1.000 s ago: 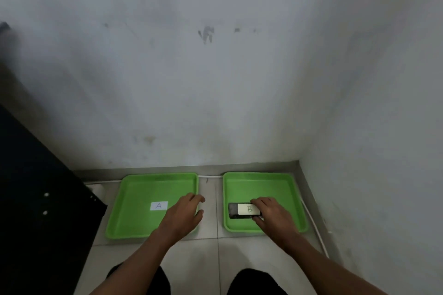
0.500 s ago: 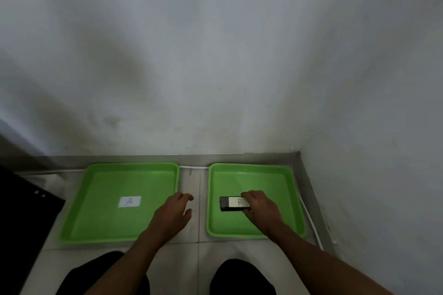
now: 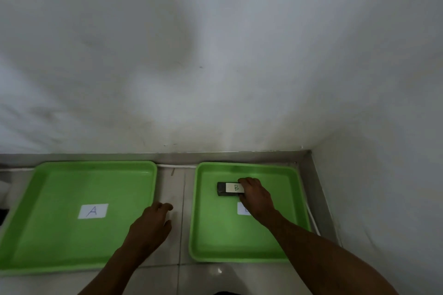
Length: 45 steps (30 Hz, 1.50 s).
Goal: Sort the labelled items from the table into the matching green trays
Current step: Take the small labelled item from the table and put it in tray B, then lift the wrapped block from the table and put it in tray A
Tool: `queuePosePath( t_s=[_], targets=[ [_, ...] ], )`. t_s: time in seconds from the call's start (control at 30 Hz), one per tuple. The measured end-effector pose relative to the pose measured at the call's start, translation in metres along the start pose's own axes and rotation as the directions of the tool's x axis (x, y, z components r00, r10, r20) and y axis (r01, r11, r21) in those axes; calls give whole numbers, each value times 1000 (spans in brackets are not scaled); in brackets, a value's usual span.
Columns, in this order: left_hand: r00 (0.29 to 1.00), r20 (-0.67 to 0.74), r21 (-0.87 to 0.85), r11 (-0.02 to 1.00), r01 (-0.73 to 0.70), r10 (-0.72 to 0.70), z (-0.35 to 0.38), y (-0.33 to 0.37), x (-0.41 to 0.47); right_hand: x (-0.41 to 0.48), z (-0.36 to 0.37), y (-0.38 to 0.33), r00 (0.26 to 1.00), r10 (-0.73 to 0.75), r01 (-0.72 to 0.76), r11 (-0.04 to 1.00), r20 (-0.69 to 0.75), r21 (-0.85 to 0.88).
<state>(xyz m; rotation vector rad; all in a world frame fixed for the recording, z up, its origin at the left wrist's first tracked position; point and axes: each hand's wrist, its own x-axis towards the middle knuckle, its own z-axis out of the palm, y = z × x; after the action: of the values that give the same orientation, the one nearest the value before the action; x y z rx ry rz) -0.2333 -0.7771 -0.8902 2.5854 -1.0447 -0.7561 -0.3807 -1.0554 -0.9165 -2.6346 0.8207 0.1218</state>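
Note:
Two green trays lie side by side on the tiled floor by the wall. The left tray (image 3: 48, 199) carries a white label A (image 3: 92, 211). The right tray (image 3: 215, 235) has a white label (image 3: 241, 208) half hidden under my right wrist. A dark block with a white B sticker (image 3: 229, 189) sits in the right tray's far half, and my right hand (image 3: 256, 195) grips its right end. My left hand (image 3: 151, 227) hovers over the gap between the trays and the left tray's right rim, fingers loosely curled, holding nothing.
A white wall rises behind the trays and another closes in on the right, with a grey skirting strip (image 3: 167, 157) along the floor. A white cable (image 3: 175, 166) runs behind the trays and down the right side.
The head has tilted down and moved closer, so the trays look larger and the dark object at left is out of view. My right hand has carried the B block farther into the right tray.

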Motion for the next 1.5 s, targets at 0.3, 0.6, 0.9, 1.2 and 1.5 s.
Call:
queuePosePath(
  t_s=[0.3,0.6,0.9,1.2,1.5],
  targets=[
    [1000,9,12,1000,-3,3,-3,-4,-1,7,12,4,999,2,-5,998,-38,-60],
    [995,-60,58,996,-70,74,-56,21,-28,-50,-28,-44,993,8,-10,1000,-117,-20],
    [977,-114,188,970,-157,180,-110,39,-106,-144,-62,-145,984,-82,80,997,-155,-20],
    [983,-89,193,971,-142,161,-180,44,-176,-202,-131,-200,978,-112,98,992,-178,-85],
    [980,-131,133,983,-131,148,-407,149,-317,-283,-387,-310,966,-118,106,992,-230,-64]
  ],
)
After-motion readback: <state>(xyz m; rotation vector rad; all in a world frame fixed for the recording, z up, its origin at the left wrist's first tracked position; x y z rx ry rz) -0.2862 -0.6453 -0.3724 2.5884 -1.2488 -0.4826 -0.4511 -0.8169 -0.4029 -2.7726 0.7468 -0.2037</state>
